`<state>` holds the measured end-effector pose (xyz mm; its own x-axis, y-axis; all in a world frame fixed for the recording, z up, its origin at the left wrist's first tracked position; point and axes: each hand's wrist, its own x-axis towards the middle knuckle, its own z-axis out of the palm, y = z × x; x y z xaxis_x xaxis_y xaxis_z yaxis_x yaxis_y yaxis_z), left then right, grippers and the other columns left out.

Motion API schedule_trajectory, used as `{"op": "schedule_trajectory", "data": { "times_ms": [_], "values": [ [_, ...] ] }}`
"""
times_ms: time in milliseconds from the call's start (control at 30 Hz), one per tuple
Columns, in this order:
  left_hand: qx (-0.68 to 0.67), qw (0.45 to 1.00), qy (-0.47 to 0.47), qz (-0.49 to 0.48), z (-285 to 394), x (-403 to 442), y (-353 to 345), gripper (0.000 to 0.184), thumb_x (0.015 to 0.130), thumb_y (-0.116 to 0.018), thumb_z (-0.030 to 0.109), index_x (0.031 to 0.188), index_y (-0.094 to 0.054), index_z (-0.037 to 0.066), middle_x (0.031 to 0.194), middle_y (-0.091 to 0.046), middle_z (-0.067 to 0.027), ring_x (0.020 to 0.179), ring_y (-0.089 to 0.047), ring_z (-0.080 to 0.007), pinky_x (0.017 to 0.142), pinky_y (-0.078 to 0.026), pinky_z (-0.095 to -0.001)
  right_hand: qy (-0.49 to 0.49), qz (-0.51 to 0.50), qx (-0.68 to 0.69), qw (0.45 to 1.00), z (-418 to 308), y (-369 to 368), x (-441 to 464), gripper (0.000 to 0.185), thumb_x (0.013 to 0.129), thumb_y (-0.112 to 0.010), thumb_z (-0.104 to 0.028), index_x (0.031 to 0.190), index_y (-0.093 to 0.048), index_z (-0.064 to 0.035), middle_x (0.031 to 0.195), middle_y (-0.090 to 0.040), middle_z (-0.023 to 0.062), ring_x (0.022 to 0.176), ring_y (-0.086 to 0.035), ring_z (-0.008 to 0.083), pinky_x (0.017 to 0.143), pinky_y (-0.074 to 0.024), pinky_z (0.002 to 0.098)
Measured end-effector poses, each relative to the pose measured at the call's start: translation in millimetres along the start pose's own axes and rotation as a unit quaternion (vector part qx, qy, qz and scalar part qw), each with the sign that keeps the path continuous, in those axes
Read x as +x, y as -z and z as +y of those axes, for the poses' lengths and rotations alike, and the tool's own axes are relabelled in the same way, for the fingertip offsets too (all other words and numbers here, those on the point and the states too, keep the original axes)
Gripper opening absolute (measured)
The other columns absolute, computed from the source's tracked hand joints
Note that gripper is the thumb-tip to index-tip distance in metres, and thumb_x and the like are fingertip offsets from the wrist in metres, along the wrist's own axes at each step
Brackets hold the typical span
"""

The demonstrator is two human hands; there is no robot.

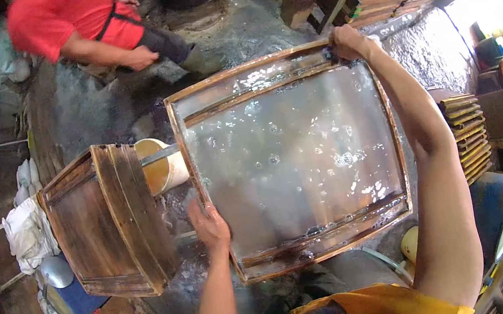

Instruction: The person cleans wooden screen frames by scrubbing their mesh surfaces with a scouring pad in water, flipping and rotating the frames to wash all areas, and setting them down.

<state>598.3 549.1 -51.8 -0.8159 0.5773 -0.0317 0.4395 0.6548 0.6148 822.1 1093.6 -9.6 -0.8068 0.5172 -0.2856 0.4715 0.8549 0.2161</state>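
A shallow wooden tray [263, 274] with a raised frame holds cloudy, bubbly liquid [290, 151] and fills the middle of the view. My right hand [353, 43] is closed around its far right corner, where a small dark patch shows under the fingers. At the near part of the left side, my left hand [211, 228] rests against the outer wall with its fingers stretched out and slightly blurred. Left of the tray stands a similar wooden tray or stack of trays [88, 229], apart from my left hand.
A pale bucket [164, 164] stands between the wooden pieces. Another person in a red shirt [71, 18] is beyond, at upper left, over wet floor. Stacked slatted frames [467, 136] and a blue drum [496, 204] are at right. White sacks [30, 235] lie at far left.
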Motion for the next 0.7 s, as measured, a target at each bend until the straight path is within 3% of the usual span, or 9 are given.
{"op": "schedule_trajectory", "data": {
  "times_ms": [167,200,267,300,333,400,467,600,700],
  "values": [
    [-0.003,1.0,0.001,-0.013,4,4,3,0.053,0.099,-0.046,0.033,0.13,-0.048,-0.01,0.128,-0.051,-0.0321,0.119,-0.048,-0.0477,0.102,-0.038,-0.0507,-0.062,0.031,0.059,0.996,-112,24,29,0.016,0.082,-0.064,-0.017,0.091,-0.069,-0.0044,0.097,-0.071,0.0152,0.095,-0.07,0.0317,0.073,-0.0574,0.0451],
    [-0.006,1.0,0.0,-0.022,7,3,4,0.052,0.099,-0.046,0.032,0.13,-0.049,-0.01,0.128,-0.051,-0.0318,0.119,-0.049,-0.0474,0.102,-0.038,-0.0506,-0.032,-0.022,0.054,0.998,-158,73,20,0.017,0.086,-0.06,-0.017,0.095,-0.068,-0.0053,0.097,-0.071,0.0146,0.095,-0.069,0.0322,0.078,-0.0563,0.0451],
    [-0.01,1.0,0.015,-0.015,11,2,3,0.05,0.099,-0.046,0.03,0.13,-0.05,-0.009,0.128,-0.052,-0.0314,0.118,-0.05,-0.0468,0.101,-0.039,-0.0503,-0.066,0.166,0.234,0.956,-242,49,55,0.02,0.088,-0.054,-0.015,0.101,-0.069,-0.0109,0.098,-0.071,0.0142,0.095,-0.068,0.0312,0.081,-0.0546,0.0473],
    [-0.012,1.0,0.023,-0.011,12,1,3,0.049,0.1,-0.046,0.03,0.13,-0.05,-0.009,0.128,-0.052,-0.0312,0.118,-0.05,-0.0465,0.101,-0.039,-0.0501,-0.05,0.123,0.237,0.962,-280,58,56,0.024,0.088,-0.054,-0.015,0.106,-0.069,-0.0129,0.104,-0.069,0.0142,0.103,-0.064,0.0335,0.081,-0.0537,0.0491],
    [-0.002,1.0,0.014,-0.004,11,0,3,0.049,0.1,-0.046,0.03,0.13,-0.05,-0.008,0.128,-0.052,-0.0311,0.118,-0.05,-0.0465,0.101,-0.039,-0.0499,-0.066,0.168,0.234,0.955,-316,77,37,0.029,0.086,-0.055,-0.015,0.113,-0.066,-0.0118,0.116,-0.065,0.0135,0.118,-0.055,0.0365,0.085,-0.0502,0.0501],
    [0.017,1.0,-0.004,0.009,3,1,-1,0.049,0.1,-0.046,0.029,0.131,-0.05,-0.008,0.128,-0.052,-0.031,0.118,-0.05,-0.0463,0.102,-0.039,-0.0495,-0.058,0.274,0.292,0.914,-365,71,9,0.033,0.086,-0.055,-0.015,0.118,-0.062,-0.0141,0.127,-0.058,0.0123,0.127,-0.045,0.0372,0.091,-0.0458,0.0505],
    [0.023,1.0,-0.012,0.008,-1,0,-1,0.048,0.1,-0.046,0.029,0.131,-0.05,-0.008,0.128,-0.052,-0.0309,0.119,-0.05,-0.0464,0.103,-0.038,-0.049,-0.027,0.258,0.358,0.897,-398,52,-32,0.034,0.085,-0.055,-0.015,0.119,-0.06,-0.0161,0.129,-0.055,0.0123,0.126,-0.045,0.0372,0.093,-0.0434,0.0514],
    [0.007,1.0,-0.012,0.007,-9,1,-5,0.048,0.1,-0.045,0.029,0.131,-0.051,-0.007,0.128,-0.053,-0.031,0.119,-0.049,-0.046,0.103,-0.037,-0.0487,0.026,0.245,0.352,0.903,-398,13,-155,0.045,0.08,-0.059,-0.012,0.125,-0.06,-0.0188,0.134,-0.052,0.0102,0.125,-0.045,0.0355,0.097,-0.0441,0.0497],
    [0.016,1.0,-0.013,-0.015,-7,4,-2,0.048,0.1,-0.043,0.03,0.13,-0.052,-0.007,0.127,-0.053,-0.0304,0.119,-0.049,-0.0454,0.102,-0.038,-0.0493,-0.027,0.248,0.327,0.911,-342,-40,-224,0.042,0.074,-0.067,-0.013,0.115,-0.066,-0.0208,0.14,-0.049,0.0123,0.127,-0.047,0.0364,0.1,-0.0426,0.0512]
  ]
}}
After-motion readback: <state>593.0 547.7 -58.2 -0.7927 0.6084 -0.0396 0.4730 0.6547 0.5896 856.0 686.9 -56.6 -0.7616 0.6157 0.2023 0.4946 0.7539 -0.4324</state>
